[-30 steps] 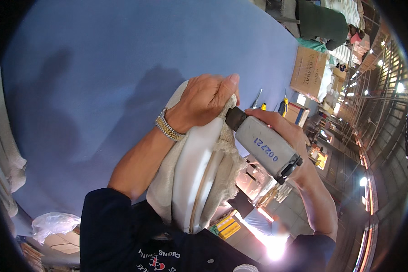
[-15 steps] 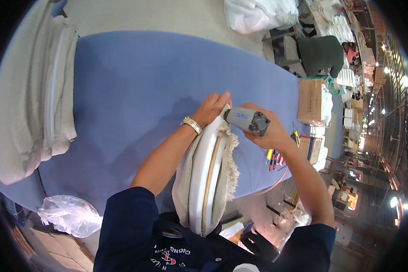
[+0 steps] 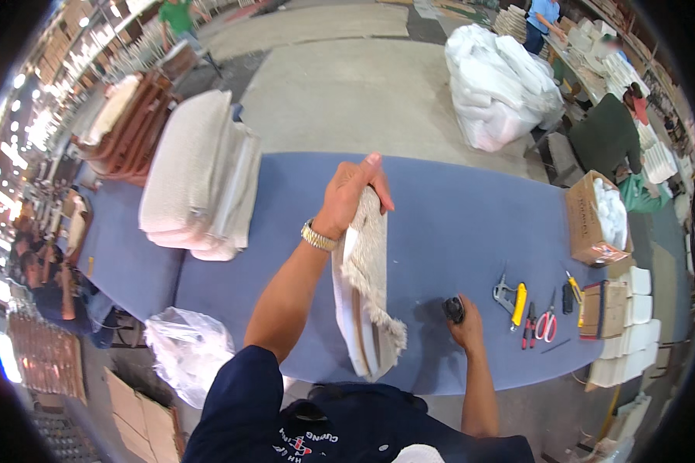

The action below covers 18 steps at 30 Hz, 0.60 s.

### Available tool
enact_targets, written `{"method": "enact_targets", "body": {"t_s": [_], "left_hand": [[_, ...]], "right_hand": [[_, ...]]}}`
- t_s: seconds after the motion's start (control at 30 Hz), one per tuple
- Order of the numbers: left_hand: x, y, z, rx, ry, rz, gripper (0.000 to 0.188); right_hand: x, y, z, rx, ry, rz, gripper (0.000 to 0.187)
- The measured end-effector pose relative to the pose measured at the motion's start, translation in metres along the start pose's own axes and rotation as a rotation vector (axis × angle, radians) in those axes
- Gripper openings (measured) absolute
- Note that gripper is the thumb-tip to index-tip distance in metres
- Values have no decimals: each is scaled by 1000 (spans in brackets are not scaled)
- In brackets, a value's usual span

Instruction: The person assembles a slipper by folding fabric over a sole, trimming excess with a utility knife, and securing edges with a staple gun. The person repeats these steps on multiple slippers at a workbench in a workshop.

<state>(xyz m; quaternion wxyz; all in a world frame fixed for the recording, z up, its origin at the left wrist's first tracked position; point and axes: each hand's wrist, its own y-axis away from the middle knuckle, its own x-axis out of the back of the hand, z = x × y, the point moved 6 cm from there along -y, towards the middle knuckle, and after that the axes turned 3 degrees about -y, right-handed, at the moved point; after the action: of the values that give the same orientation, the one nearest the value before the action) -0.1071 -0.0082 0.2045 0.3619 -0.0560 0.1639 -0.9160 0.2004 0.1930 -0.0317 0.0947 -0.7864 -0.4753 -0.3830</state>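
Observation:
My left hand (image 3: 350,197) is wrapped round the upper end of a padded panel (image 3: 346,309), stood on edge on the blue work table (image 3: 301,185). The panel has beige woven fabric (image 3: 372,266) with a frayed edge, white foam and a thin brown strip of board showing along its side. To the right, apart from the panel, my right hand (image 3: 466,324) is closed round a staple gun (image 3: 454,310), seen mostly by its black round end. The gun's nose is hidden below it.
Right of the gun lie a yellow-handled tool (image 3: 519,305), red-handled pliers (image 3: 529,328) and red scissors (image 3: 547,324). A cardboard box (image 3: 587,220) stands at the right edge. Beige panels (image 3: 185,170) are stacked at left; a plastic bag (image 3: 189,347) hangs near the front edge.
My right hand has drawn the staple gun away from the panel's top, down and to the right. The panel has turned, showing more of its fabric; my left hand still grips it. The view has shifted.

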Motion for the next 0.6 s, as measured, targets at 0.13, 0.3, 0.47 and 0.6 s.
{"method": "enact_targets", "body": {"t_s": [0.13, 0.3, 0.47, 0.6], "left_hand": [[-56, 20, 83, -212, -255, -142, 69], [-113, 56, 89, -355, -372, -170, 63], [-157, 102, 85, -504, -714, 229, 59], [-173, 145, 77, -191, -836, 348, 89]], "right_hand": [[4, -11, -18, 323, -90, -106, 55], [104, -14, -221, 790, -694, 192, 37], [92, -53, -267, 883, -1153, -134, 68], [81, -49, -278, 870, -1122, -115, 83]]}}
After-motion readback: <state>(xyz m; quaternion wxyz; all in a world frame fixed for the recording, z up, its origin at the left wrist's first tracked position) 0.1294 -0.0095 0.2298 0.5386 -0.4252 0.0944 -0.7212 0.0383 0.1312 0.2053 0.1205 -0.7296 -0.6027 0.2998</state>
